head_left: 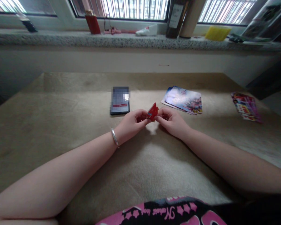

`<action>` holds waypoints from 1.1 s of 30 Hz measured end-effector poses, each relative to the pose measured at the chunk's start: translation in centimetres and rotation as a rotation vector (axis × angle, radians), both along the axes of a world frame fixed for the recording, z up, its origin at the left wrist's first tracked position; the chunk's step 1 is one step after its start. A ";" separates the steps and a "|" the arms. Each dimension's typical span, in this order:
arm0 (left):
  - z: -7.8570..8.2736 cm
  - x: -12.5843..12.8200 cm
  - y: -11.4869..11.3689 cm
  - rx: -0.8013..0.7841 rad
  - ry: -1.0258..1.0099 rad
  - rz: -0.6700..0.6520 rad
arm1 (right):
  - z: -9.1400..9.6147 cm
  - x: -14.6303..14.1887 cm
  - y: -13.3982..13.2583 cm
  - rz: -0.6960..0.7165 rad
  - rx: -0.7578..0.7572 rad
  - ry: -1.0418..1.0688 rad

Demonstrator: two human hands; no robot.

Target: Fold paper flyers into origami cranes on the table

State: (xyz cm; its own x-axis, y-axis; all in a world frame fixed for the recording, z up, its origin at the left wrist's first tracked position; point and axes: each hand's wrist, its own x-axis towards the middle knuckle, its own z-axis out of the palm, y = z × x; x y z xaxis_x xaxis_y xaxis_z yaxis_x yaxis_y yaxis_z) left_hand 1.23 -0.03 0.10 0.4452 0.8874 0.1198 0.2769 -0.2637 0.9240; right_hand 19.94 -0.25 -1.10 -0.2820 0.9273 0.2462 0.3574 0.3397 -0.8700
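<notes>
A small red folded piece of paper or card (152, 112) is pinched between both hands, just above the middle of the table. My left hand (133, 123), with a silver bangle (114, 137) at its wrist, has thumb and fingers closed on its left side. On its right side my right hand (172, 121) pinches it near the lower edge. Behind the left hand lies a dark flat rectangular item (120, 100), its top blurred out. Beyond the right hand, a loose pile of glossy printed cards (184, 98) lies fanned out.
A pile of small colourful packets or cards (245, 107) lies near the right table edge. The brown table (84, 93) meets a wall. On the stone windowsill (121, 40) stand a red container (92, 23), a dark bottle (175, 20) and a yellow sponge-like block (217, 33).
</notes>
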 end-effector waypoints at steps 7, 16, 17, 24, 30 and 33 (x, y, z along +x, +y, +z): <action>0.3 -0.1 -0.3 0.041 0.161 -0.032 | -0.1 0.0 -0.3 0.156 -0.102 0.167; -0.3 -0.3 0.1 -0.035 -0.092 -0.026 | 0.4 0.3 -0.5 0.127 -0.137 0.271; -0.3 -0.4 0.1 -0.025 -0.099 -0.033 | 0.4 0.3 -0.5 0.136 -0.160 0.290; -0.6 -0.3 0.4 -0.030 -0.123 -0.090 | -0.1 0.3 -0.2 0.175 -0.308 0.489; -0.6 -0.4 0.5 -0.046 -0.131 -0.116 | -0.3 0.3 0.0 0.190 -0.311 0.503; -0.5 -0.5 0.5 -0.059 -0.157 -0.142 | -0.1 0.2 -0.1 0.168 -0.283 0.456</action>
